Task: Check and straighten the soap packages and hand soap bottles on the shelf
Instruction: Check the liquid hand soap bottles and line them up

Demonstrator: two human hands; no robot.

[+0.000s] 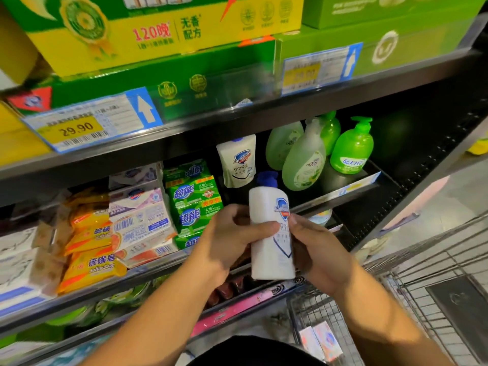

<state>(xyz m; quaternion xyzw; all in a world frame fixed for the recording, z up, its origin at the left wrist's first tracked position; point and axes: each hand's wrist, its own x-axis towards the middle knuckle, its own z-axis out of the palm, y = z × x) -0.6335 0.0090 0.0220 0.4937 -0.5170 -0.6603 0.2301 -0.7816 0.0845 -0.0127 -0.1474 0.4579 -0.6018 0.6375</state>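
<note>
I hold the bottle (268, 207) just before the shelf (330, 200), left hand (232, 233) and right hand (317, 247) both curled round it. Shoved back carelessly, it could topple the pouch (237, 159) behind.

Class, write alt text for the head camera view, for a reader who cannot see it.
The person's left hand and right hand hold a white soap bottle with a blue cap in front of a shop shelf. Behind it stand a white refill pouch and green pump bottles. Stacked soap packages lie to the left, and a wire cart is at lower right.
</note>
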